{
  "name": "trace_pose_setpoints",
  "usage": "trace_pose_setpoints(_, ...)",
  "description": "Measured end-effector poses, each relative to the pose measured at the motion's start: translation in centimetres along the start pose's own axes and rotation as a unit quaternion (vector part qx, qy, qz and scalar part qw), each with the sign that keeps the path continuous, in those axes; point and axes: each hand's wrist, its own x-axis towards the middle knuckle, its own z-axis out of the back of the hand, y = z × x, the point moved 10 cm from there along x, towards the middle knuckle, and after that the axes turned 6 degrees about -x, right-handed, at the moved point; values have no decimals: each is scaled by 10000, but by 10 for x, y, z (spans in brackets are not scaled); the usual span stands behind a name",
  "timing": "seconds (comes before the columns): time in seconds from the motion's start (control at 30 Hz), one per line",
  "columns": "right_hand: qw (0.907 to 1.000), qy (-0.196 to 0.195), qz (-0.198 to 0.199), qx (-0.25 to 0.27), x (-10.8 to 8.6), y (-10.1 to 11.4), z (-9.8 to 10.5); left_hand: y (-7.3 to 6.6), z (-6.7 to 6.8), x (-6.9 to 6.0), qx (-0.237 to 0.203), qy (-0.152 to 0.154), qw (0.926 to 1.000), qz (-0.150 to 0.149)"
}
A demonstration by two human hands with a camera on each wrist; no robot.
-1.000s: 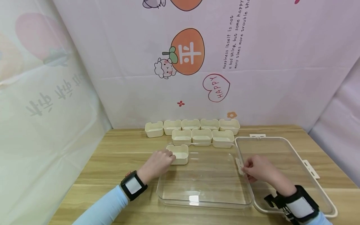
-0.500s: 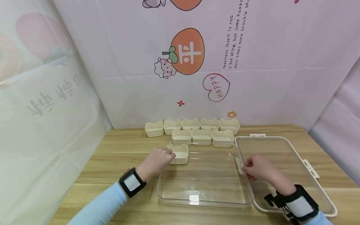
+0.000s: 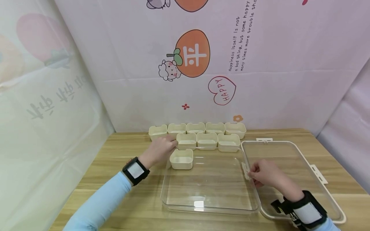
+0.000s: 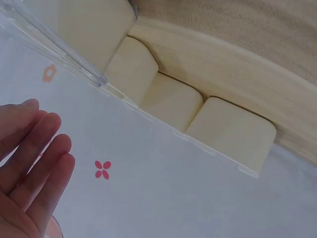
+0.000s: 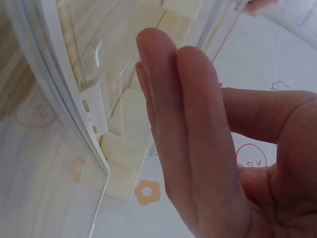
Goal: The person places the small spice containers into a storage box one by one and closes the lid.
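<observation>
My left hand [image 3: 160, 149] hovers over the back-left corner of a clear plastic box [image 3: 211, 192], close to the pale cream bins. In the left wrist view its fingers [image 4: 49, 161] are extended and hold nothing. One cream bin [image 3: 182, 163] stands inside the box at its back left corner. My right hand [image 3: 266, 173] is at the box's right rim, beside the white latch [image 3: 245, 170] of the clear lid [image 3: 292, 173]. Its fingers [image 5: 205, 129] look straight in the right wrist view, and the thumb tip is hidden behind them.
Behind the box stand several cream bins [image 3: 207, 141] in a shorter front row and a longer back row [image 3: 196, 128] against the printed cloth [image 3: 130, 102]. The lid lies right of the box on the wooden table [image 3: 115, 157].
My left hand has let go of the cream bin in the box and moved up and back towards the bin rows. The right hand stays at the rim.
</observation>
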Motion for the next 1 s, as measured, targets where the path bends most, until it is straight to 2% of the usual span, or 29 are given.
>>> trace_pose_setpoints(0.23, 10000, 0, -14, 66, 1, 0, 2, 14, -11, 19, -55, 32, 10000, -44)
trace_pose_setpoints(0.4, 10000, 64, 21, 68, 1, 0, 1, 19, -19, 31, -257, 243, 9994, -60)
trace_pose_setpoints(0.7, 9999, 30, 62, 109, 1, 2, 1, 26, -43, 45, -467, 951, 9944, 52)
trace_pose_setpoints(0.87, 9999, 38, 28, 166, 0, 1, 1, 29, -59, 47, -619, 1494, 9868, 72)
trace_pose_setpoints(1.0, 9998, 44, 40, 181, 1, 0, 0, 30, -69, 48, -523, 1868, 9809, 107)
